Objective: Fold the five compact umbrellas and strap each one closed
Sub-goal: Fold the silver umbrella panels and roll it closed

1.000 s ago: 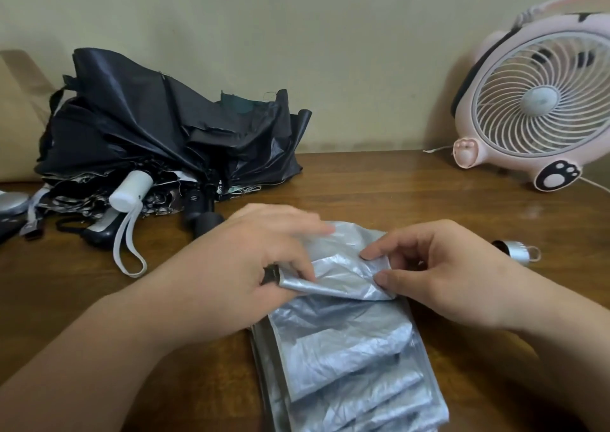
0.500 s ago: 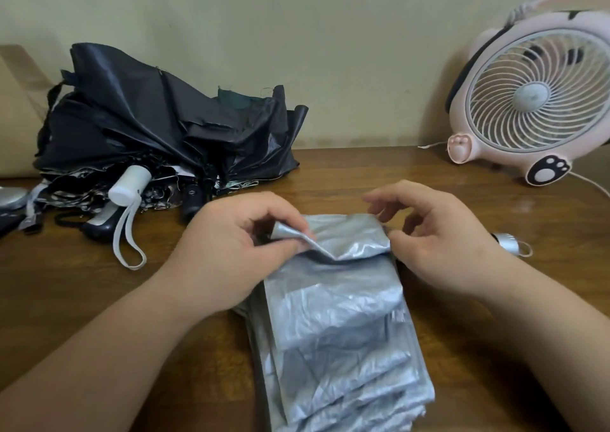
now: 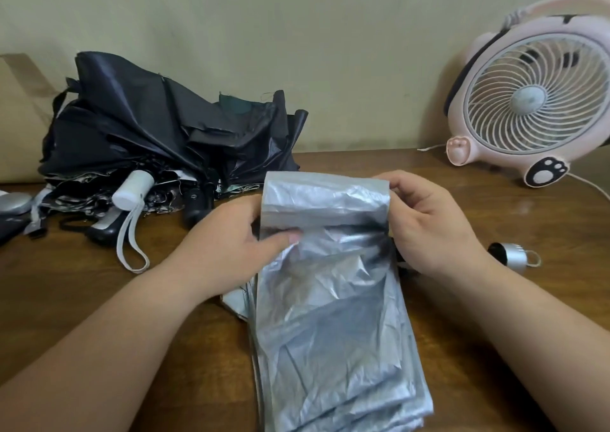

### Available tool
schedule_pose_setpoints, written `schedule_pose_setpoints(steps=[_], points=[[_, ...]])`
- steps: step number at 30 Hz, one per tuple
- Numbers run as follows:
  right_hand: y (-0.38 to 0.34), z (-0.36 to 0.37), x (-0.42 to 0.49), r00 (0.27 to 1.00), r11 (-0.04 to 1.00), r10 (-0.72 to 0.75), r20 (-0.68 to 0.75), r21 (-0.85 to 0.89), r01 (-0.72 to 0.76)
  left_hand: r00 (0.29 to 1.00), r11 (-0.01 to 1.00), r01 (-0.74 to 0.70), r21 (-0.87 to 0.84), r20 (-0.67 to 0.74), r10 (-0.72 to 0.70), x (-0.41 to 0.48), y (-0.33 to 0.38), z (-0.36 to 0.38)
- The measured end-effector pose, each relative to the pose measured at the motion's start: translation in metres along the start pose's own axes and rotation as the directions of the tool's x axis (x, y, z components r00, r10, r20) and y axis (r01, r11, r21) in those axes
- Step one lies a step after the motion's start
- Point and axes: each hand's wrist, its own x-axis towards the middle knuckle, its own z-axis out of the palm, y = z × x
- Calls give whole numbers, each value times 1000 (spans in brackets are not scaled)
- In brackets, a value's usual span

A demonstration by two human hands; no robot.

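Wooden table (image 3: 541, 227) is backed by a plain pale wall (image 3: 297, 52), and a pink fan (image 3: 534, 101) is stood against that wall. Left of the fan and nearer the camera, the silver umbrella (image 3: 333, 332) is laid flat on the table, its canopy gathered into long pleats. Its top flap (image 3: 325, 200) is turned over and lifted. The flap's left edge is pinched between thumb and fingers of the left hand (image 3: 224, 250), and its right edge is grasped by the curled fingers of the right hand (image 3: 432, 233). Just below the fan, a silver handle (image 3: 510, 258) with a loop is seen beside the right wrist. Far left of the fan, a pile of dark umbrellas (image 3: 158, 141) is heaped loose, a white handle (image 3: 133, 190) protruding; their number cannot be counted. No strapped umbrella is shown. The task is judged to be early: the silver canopy is only partly folded, it has yet to be rolled and strapped, and the heap is left to be done.
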Motion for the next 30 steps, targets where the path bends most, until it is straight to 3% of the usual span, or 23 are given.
schedule_pose_setpoints(steps=[6, 9, 13, 18, 23, 27, 30], points=[[9, -3, 2, 987, 991, 135, 85, -3, -136, 999, 928, -4, -373, -46, -15, 7, 1, 3], [13, -8, 1, 968, 978, 206, 142, 13, -210, 999, 944, -5, -330, -34, -7, 6, -2, 2], [13, -12, 0, 982, 966, 126, 141, 208, -154, 998, 971, -43, -233, -59, 30, 2, -5, 4], [13, -19, -6, 989, 956, 53, 138, 279, -90, 974, 966, -147, -214, -203, 103, -1, -17, -4], [3, -23, -15, 927, 972, 61, 369, 188, -139, 978, 929, -180, -324, -164, 133, -4, -14, -8], [5, -23, -14, 879, 994, 24, 476, -105, 30, 986, 932, -167, -321, -44, 162, -7, -11, -13], [0, -28, -14, 841, 985, 79, 535, -170, 15, 983, 961, -132, -245, 93, 159, -10, -9, -21]])
